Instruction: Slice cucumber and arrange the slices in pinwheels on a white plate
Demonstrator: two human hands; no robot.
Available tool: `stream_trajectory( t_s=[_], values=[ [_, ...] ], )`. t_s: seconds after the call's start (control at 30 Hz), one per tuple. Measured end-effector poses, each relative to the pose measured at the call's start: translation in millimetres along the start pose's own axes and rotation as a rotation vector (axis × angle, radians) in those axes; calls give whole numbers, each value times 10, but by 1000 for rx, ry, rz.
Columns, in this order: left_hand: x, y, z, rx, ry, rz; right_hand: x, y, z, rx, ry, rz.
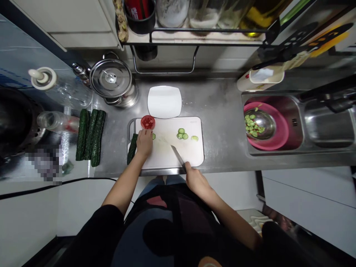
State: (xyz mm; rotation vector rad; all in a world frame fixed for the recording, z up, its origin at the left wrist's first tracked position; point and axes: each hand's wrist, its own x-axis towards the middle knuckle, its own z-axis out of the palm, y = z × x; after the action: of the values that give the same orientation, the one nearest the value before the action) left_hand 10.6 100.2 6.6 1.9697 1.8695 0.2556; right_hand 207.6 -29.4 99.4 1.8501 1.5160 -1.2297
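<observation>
My right hand (pixel 197 180) is wrapped around the dark handle of a kitchen knife (pixel 178 155), whose blade points up and left over the white cutting board (pixel 167 159). On the board's left part, my left hand (pixel 144 144) has its fingers drawn together just below a small red bowl (pixel 148 122) with red contents. A cut bit of cucumber (pixel 154 137) shows beside its thumb side; what lies under the fingers is hidden. Left of that hand rests a dark green cucumber (pixel 132 149). Several cucumber slices (pixel 182 134) sit right of centre, with another slice (pixel 194 138) apart.
Behind the board lies a white plate (pixel 164 102). Whole cucumbers (pixel 90 137) and a lidded steel pot (pixel 111 79) stand left. At right, the sink (pixel 299 142) holds a pink basin (pixel 282 129) and a metal bowl with slices. A rack (pixel 205 37) with jars hangs above.
</observation>
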Motion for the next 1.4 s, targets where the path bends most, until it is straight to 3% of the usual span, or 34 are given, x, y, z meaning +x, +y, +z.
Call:
stream_trajectory(
  t_s=[0.13,0.33,0.47,0.73,0.97,1.13,1.23,1.4],
  values=[
    [31,325,124,-116,-65,151,-17,35,-8,-1,-4,8],
    [363,897,332,-193,-288,189,-10,83,20,4,10,10],
    [493,980,357,-177,-389,199,-20,96,38,11,8,12],
    [477,1003,266,-139,-422,249,-10,108,23,2,-3,6],
    [466,1008,305,-154,-357,377,4,136,32,12,6,-11],
    [396,891,241,-459,-324,104,-9,148,4,12,5,-9],
    [238,621,117,-544,-262,-72,-20,143,-29,17,9,4],
    [-85,96,22,-568,-277,-270,-13,85,-81,11,23,-3]
  ],
)
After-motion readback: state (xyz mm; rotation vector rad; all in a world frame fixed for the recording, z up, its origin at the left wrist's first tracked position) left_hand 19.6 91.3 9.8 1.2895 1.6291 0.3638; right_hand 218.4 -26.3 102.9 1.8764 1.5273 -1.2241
